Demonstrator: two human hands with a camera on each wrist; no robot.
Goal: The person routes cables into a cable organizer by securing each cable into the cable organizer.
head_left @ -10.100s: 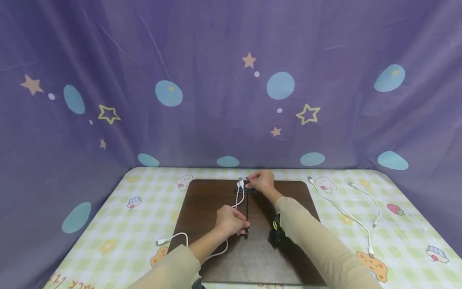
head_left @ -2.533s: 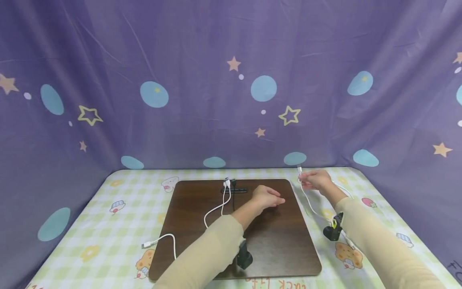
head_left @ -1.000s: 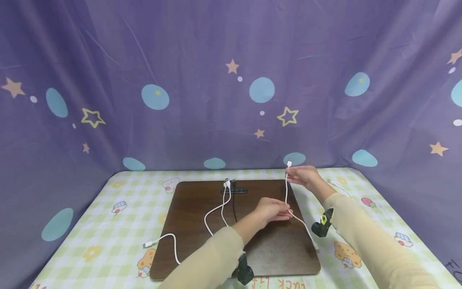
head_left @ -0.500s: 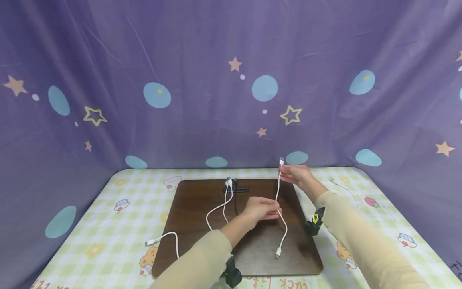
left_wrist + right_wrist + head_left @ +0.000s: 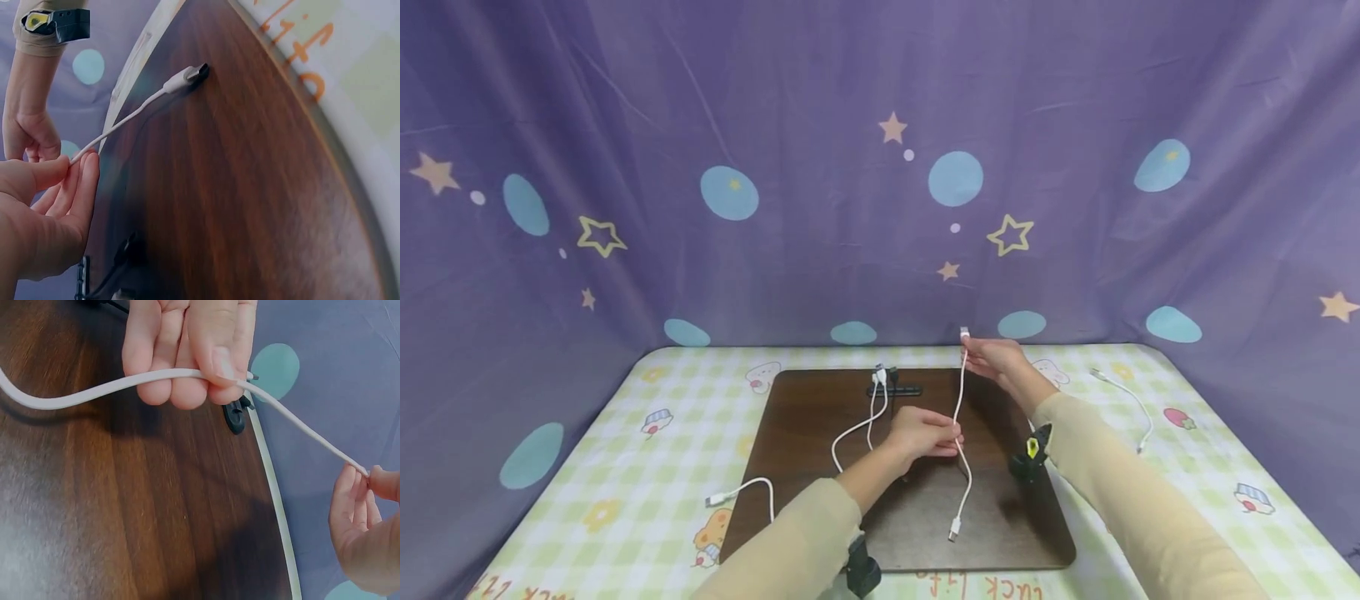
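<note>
Thin white USB cable [image 5: 112, 387], held above the wooden board [image 5: 913, 529], right of centre. Points its broad plug [image 5: 965, 332] up near the far edge, bends gently, and dangles its slimmer plug [image 5: 180, 80] toward the near edge.

- Cable [image 5: 112, 387]: past the grip of the left hand [image 5: 922, 433], its end is cut off in the right wrist view.
- Other cord [image 5: 751, 481]: left of that grip, partly hidden by the sleeve [image 5: 790, 537].
- Clip [image 5: 912, 391]: beyond it, slots too small to tell.
</note>
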